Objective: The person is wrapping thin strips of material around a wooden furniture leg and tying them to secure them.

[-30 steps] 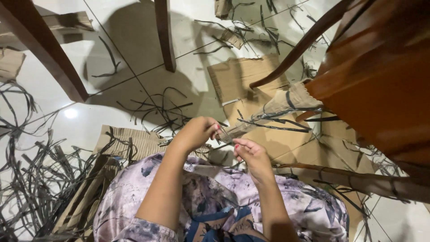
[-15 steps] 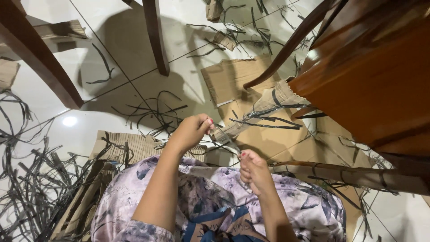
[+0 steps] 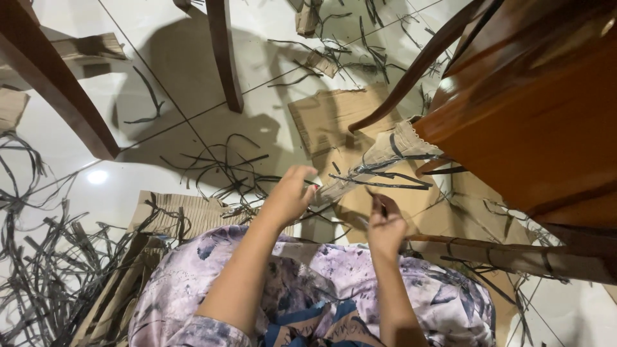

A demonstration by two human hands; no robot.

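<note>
The left hand (image 3: 290,193) has opened; the right hand (image 3: 384,225) has drawn back.

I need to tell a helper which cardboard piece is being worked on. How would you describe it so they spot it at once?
Start at the big brown wooden furniture on the right. From its lower left edge a long rolled cardboard piece slants down toward the left hand, which touches its lower end. Unlike the flat cardboard sheets lying on the floor, it is rolled, scalloped at its upper edge and wrapped with dark strips.

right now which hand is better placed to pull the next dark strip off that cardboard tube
Probably the right hand: it already pinches a dark strip running off the cardboard tube. The left hand is at the tube's near end, better placed to steady it.
</note>
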